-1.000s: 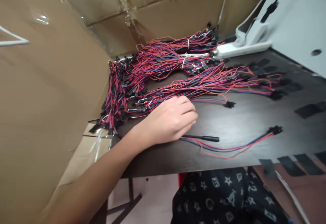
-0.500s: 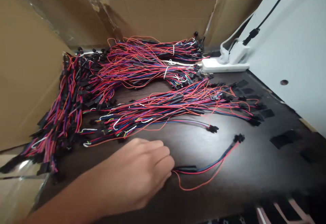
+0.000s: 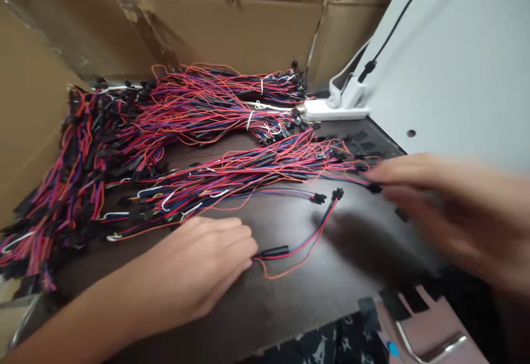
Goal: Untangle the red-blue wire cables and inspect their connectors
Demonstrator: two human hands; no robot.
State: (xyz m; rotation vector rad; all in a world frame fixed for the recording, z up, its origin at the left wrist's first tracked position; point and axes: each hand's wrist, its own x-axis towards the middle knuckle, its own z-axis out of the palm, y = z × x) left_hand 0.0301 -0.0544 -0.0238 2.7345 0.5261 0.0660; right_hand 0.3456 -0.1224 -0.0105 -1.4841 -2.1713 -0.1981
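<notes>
presently the left hand (image 3: 215,262) is curled around one end of a red-and-blue wire lead (image 3: 306,241), which lies on the dark tabletop (image 3: 285,303), its black connector (image 3: 338,194) near the long wire pile (image 3: 248,172). the right hand (image 3: 447,204), smeared by blur, is farther right; whether it grips anything i can't tell.

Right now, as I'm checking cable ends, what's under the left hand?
A black sleeve and red and blue wires emerge from under the left hand, leading to a black connector. The hand covers the rest; the wires' other end cannot be seen.
</notes>
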